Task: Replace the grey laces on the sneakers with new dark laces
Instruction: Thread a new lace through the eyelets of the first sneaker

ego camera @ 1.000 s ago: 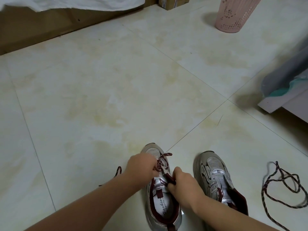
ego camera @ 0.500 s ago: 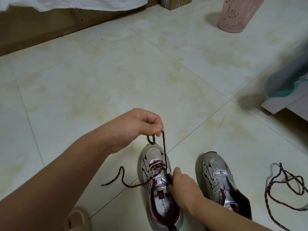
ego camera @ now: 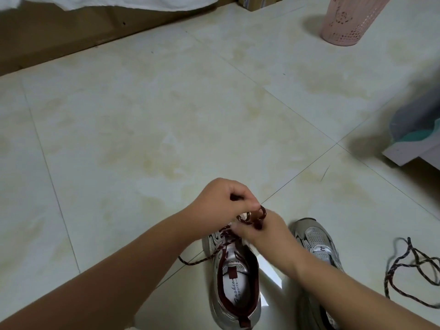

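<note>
Two grey sneakers with dark red trim stand on the tiled floor. The left sneaker (ego camera: 234, 289) has a dark speckled lace (ego camera: 252, 216) threaded through its front eyelets. My left hand (ego camera: 221, 198) pinches that lace above the toe, fingers curled. My right hand (ego camera: 264, 232) meets it there and holds a loop of the same lace. One free end (ego camera: 197, 260) of this lace trails on the floor to the left. The right sneaker (ego camera: 316, 241) carries no lace that I can see, partly hidden by my right forearm.
A second dark lace (ego camera: 414, 265) lies loose on the floor at the right. A pink perforated basket (ego camera: 345, 22) stands at the back right. A wooden bed base (ego camera: 59, 39) runs along the back left, and grey furniture (ego camera: 416, 139) juts in from the right.
My left hand has come down and right from its raised pull, and my right hand has lifted off the sneaker's tongue to meet it on the lace.
</note>
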